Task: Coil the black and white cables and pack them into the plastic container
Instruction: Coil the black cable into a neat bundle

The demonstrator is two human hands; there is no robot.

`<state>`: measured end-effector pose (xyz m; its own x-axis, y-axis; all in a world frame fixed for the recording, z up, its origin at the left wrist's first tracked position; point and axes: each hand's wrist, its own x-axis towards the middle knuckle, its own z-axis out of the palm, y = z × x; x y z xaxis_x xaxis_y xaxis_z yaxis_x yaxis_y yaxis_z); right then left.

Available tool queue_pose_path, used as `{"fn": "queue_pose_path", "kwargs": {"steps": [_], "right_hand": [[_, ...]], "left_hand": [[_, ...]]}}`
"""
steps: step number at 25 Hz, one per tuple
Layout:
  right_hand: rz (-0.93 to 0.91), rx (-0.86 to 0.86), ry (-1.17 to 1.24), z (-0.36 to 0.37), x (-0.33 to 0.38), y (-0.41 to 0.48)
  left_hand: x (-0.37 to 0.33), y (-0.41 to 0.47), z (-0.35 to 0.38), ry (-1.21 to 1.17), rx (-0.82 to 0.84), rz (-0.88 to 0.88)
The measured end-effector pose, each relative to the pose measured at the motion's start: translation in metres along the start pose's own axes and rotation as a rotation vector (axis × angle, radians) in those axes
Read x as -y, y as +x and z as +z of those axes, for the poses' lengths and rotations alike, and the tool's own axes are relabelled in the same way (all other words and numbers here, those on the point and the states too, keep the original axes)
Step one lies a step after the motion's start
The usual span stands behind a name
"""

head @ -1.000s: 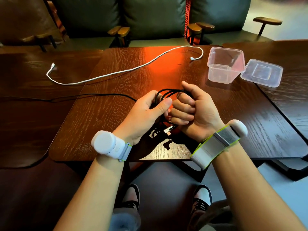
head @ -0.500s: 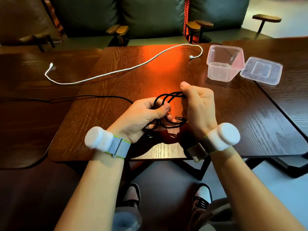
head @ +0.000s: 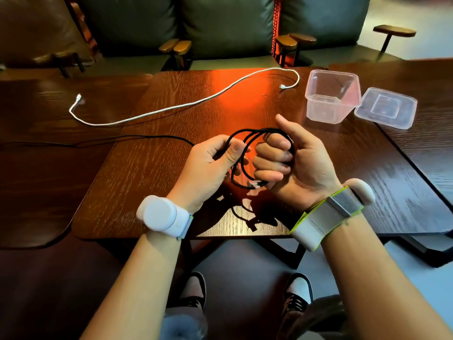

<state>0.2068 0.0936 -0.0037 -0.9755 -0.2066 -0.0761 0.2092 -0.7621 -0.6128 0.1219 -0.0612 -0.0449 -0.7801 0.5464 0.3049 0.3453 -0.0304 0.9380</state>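
A black cable [head: 247, 153] hangs in a few loops between my two hands above the table's near edge. My right hand [head: 294, 160] has its fingers curled through the loops, palm turned up, a plug end by its little finger. My left hand [head: 210, 163] pinches the cable between thumb and fingers; the loose tail [head: 137, 138] trails left across the table. The white cable [head: 171, 107] lies uncoiled across the far half of the table. The clear plastic container [head: 332, 99] stands open at the far right.
The container's clear lid [head: 386, 107] lies right of it on the adjoining table. The brown wooden table [head: 147, 182] has a gap to darker tables left and right. Green sofa seats and wooden armrests stand behind. My shoes show below.
My right hand has rotated palm up again with the loops around its fingers. The left hand has slid along the cable, and the coil has one more turn.
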Motion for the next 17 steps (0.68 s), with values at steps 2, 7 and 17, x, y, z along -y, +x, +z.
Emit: {"fn": "queue_pose_path", "kwargs": {"steps": [2, 7, 17], "right_hand": [[0.094, 0.045, -0.049, -0.001, 0.001, -0.003], [0.125, 0.182, 0.112, 0.003, -0.009, -0.001], [-0.486, -0.141, 0.513, 0.003, -0.015, 0.018]], "left_hand": [[-0.001, -0.001, -0.002, 0.080, -0.048, 0.043], [0.004, 0.001, -0.003, 0.655, -0.050, 0.252], [-0.004, -0.004, 0.013, 0.695, 0.128, 0.176]]}}
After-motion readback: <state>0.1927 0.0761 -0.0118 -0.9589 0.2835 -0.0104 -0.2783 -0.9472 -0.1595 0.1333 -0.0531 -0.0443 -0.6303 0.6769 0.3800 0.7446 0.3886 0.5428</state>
